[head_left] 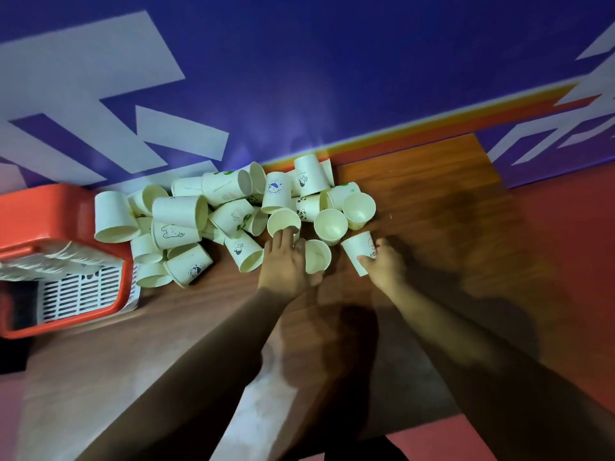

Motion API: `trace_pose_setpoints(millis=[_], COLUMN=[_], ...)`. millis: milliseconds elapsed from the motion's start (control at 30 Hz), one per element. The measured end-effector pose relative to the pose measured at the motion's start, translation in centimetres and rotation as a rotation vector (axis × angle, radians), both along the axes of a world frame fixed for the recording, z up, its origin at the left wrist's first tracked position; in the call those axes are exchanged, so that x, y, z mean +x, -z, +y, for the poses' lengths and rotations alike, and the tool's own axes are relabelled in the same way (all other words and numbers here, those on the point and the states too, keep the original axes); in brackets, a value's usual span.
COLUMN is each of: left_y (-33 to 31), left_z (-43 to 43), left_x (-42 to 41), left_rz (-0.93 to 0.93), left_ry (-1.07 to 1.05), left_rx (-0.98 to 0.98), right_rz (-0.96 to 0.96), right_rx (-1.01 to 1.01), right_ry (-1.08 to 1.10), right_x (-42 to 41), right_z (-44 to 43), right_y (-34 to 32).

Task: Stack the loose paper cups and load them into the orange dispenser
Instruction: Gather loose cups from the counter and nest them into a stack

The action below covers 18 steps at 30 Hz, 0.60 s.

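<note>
wooden table with heaped white printed cups, left fingers and right fingers each round one

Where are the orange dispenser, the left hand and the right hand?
orange dispenser [36, 209]: head view, orange top side.
left hand [285, 262]: head view, back of hand.
right hand [384, 265]: head view, back of hand.

You are looking at matt paper, glossy plastic and smooth wood grain.
The paper cups are showing dull cream paper with printed motifs; the orange dispenser is gleaming as smooth plastic, its white slotted grille looking plastic too; the tabletop is carrying a smooth wood-grain face with faint sheen; the wall behind is reflecting light softly.
</note>
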<state>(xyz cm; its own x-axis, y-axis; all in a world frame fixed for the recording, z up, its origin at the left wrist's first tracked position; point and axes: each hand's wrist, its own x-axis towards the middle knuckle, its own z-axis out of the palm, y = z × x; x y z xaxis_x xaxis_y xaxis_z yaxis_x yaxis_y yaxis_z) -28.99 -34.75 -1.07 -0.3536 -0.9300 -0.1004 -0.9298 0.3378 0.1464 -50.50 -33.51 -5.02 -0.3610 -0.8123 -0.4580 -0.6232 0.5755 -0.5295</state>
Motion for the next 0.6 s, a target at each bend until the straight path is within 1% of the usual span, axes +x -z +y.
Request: trace_pose_setpoints(millis=[100, 167, 267, 333, 400, 500, 600], left_y=[-0.7, -1.9, -4.3, -6.3, -8.0, -9.7, -10.3], left_z=[0.8, 1.5, 2.6, 3.6, 4.7, 7.1, 9.5], left_x=[0.7, 1.6, 3.4, 5.3, 7.4, 12.0, 16.3], left_rz=[0.084, 0.163, 0.333, 0.492, 0.618, 0.692, 0.78], left_ry=[-0.012, -0.088, -0.229, -0.273, -0.293, -0.322, -0.366], left_rx=[-0.07, -0.029, 0.114, 0.188, 0.209, 0.195, 0.218], right_rz=[-0.054, -0.128, -0.249, -0.35, -0.454, -0.552, -0.641], right_rx=[0.017, 0.002, -0.047, -0.098, -0.137, -0.174, -0.194], right_ry=[0.079, 0.167, 0.25, 0.265, 0.24, 0.212, 0.241], right_x=[0.0, 0.7, 2.7, 4.7, 6.7, 10.4, 13.9], right_z=[2.0, 3.9, 6.9, 9.0, 10.8, 13.1, 14.7], right_y=[-0.3, -1.2, -3.1, -4.7, -6.1, -7.5, -8.3])
